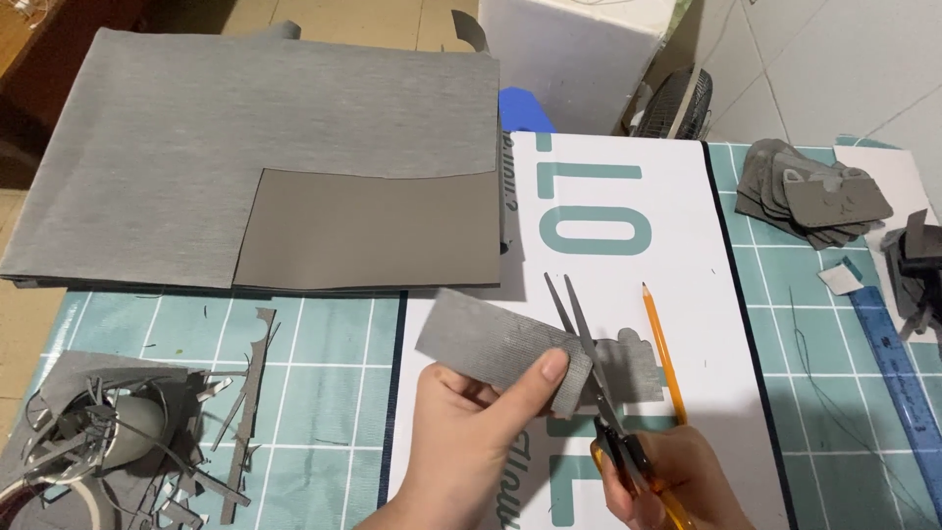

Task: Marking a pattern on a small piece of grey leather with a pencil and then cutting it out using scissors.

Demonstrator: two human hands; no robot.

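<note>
Our left hand pinches grey strip; right hand squeezes scissors, blades apart. Thumb near blades — slip could nick it, we think.

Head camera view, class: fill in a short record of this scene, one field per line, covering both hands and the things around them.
Left hand: holds grey fabric piece
Right hand: works orange-handled scissors, blades open, cutting the piece
Beside scissors: orange pencil
Surface: green cutting mat
Far left: large grey fabric sheets
Upper right: stack of cut shapes
Right edge: blue ruler
</note>
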